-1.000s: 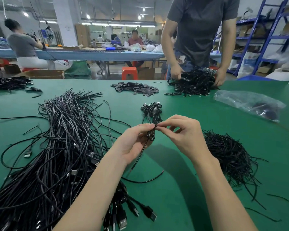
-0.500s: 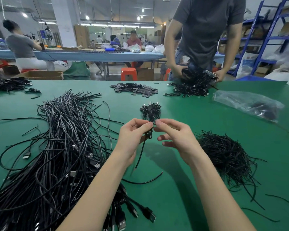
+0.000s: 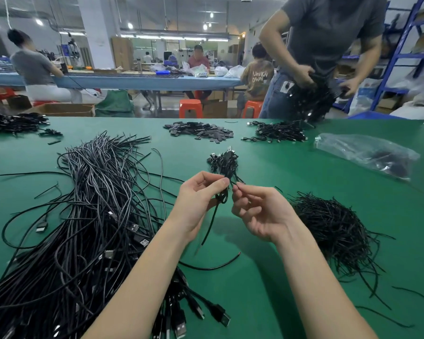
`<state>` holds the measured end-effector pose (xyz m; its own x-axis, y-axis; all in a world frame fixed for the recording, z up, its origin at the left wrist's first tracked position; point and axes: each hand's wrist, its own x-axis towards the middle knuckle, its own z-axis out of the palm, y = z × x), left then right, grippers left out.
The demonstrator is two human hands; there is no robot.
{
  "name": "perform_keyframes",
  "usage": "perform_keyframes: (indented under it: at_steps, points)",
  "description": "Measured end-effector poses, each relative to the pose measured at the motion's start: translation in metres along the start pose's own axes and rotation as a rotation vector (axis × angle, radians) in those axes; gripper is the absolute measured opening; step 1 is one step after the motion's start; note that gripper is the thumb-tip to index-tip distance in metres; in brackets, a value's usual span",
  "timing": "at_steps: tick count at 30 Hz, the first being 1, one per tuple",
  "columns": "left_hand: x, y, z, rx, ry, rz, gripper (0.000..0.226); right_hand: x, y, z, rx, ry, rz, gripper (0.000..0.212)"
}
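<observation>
Left grip [image 3: 198, 201]: thumb and forefinger pinch the small coiled black cable [image 3: 222, 195] at its upper part, the other fingers curled loosely behind it. You hold the coil in the air above the green counter [image 3: 267, 277], between your two hands. Its loose tail hangs down under your left palm towards the counter.

Right grip [image 3: 262, 214]: thumb and forefinger are pressed together on a thin black strand [image 3: 238, 184] just beside the top of the coil. Cannot tell whether it is a tie or a cable end. The remaining fingers are half curled, palm up.

Just beyond your fingertips lies a small cluster of bundled black cables [image 3: 224, 161]. To your left spreads a large heap of loose black USB cables [image 3: 91, 216], plugs pointing towards you. To your right sits a mound of thin black wire ties [image 3: 333, 228]. Further out, near the far right, is a clear plastic bag [image 3: 365, 152].
</observation>
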<state>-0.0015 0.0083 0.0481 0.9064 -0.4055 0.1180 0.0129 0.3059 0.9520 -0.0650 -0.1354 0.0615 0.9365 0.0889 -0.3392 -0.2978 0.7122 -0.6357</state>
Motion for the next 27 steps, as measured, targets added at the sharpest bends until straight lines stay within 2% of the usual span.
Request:
perform_keyframes:
  at_steps: [1,2,6,7,9,14,16,17,18,20,21,22,23,24,27]
  points:
    - [0.001,0.000,0.000,-0.010,0.009,-0.009,0.010,0.000,0.001,0.000,-0.052,-0.010,-0.022,0.006]
    - [0.002,0.000,-0.001,-0.024,0.023,-0.024,0.010,0.001,0.002,-0.001,-0.229,0.013,-0.114,0.008]
    - [0.004,0.000,-0.004,-0.062,0.065,-0.090,0.011,0.003,-0.003,-0.010,-1.198,0.265,-0.789,0.021]
    - [0.004,-0.001,-0.004,-0.060,0.065,-0.104,0.011,0.003,-0.004,-0.014,-1.340,0.284,-0.925,0.025]
    - [0.003,-0.003,-0.003,-0.052,0.059,-0.128,0.010,0.003,-0.003,-0.017,-1.445,0.255,-1.036,0.023]
    - [0.003,-0.006,-0.005,-0.007,0.041,-0.143,0.009,0.004,0.000,-0.020,-1.349,0.283,-1.078,0.008]
    - [0.003,-0.008,-0.004,0.021,0.030,-0.115,0.010,0.004,-0.001,-0.018,-1.236,0.307,-0.965,0.004]
    - [0.002,-0.010,-0.004,0.032,0.029,-0.093,0.010,0.005,0.000,-0.015,-1.117,0.311,-0.846,0.008]
    - [0.002,-0.011,-0.003,0.042,0.027,-0.066,0.011,0.006,0.001,-0.013,-0.925,0.305,-0.688,0.012]
    - [0.001,-0.012,0.001,0.062,0.022,-0.002,0.010,0.010,0.006,-0.009,-0.329,0.194,-0.263,0.012]
    - [0.001,-0.013,0.002,0.072,0.030,0.027,0.010,0.012,0.009,-0.008,-0.041,0.137,-0.115,0.011]
    - [0.001,-0.014,0.003,0.077,0.054,0.041,0.010,0.015,0.014,-0.007,0.118,0.113,-0.049,0.012]
    - [0.001,-0.016,0.003,0.076,0.093,0.036,0.010,0.018,0.019,-0.006,0.140,0.109,-0.042,0.013]
    - [0.002,-0.018,0.002,0.075,0.140,0.020,0.009,0.021,0.023,-0.004,0.046,0.127,-0.080,0.015]
    - [0.004,-0.022,-0.003,0.019,0.261,-0.031,0.007,0.029,0.028,-0.003,-0.433,0.254,-0.326,0.027]
